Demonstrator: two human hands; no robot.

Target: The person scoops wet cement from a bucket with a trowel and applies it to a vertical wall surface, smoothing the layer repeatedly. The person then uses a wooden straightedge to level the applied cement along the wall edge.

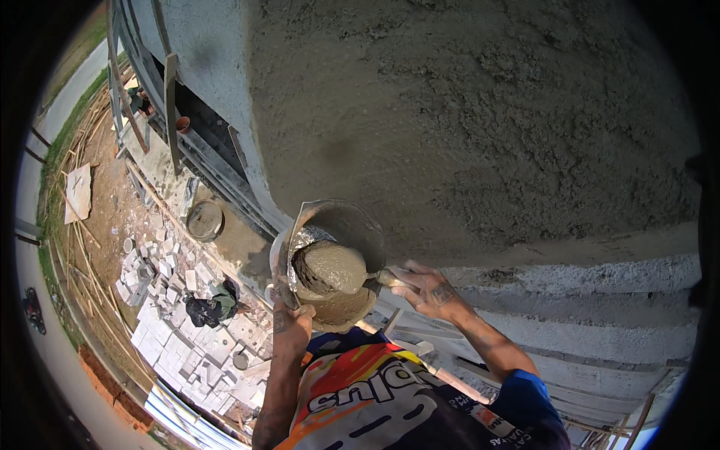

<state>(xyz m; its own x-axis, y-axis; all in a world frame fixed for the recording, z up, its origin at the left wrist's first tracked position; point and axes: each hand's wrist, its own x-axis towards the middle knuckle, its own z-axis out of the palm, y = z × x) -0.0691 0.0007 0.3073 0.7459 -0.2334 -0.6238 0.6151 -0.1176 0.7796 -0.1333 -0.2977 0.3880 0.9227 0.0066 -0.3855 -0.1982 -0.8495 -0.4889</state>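
Note:
A bucket [360, 225] of wet grey mortar [330, 309] is held against the front of my body, just below the plastered wall. My left hand [296, 321] is closed on the bucket's near left rim. In my right hand [429, 291], the fingers wrap the handle of a trowel [379, 277] that reaches in over the bucket's right side. A rounded heap of mortar [336, 267] sits on the trowel and hides its blade. Ahead, wet mortar coats the wall [480, 135], smoother at the left and rough at the right.
The ground lies far below on the left, with scattered pale blocks [176, 337] and a round tub [205, 220] of mortar. Wooden poles [171, 112] stand along the building's left side. A person in dark clothes [214, 304] is down among the blocks. Ledges [585, 330] run along the lower right wall.

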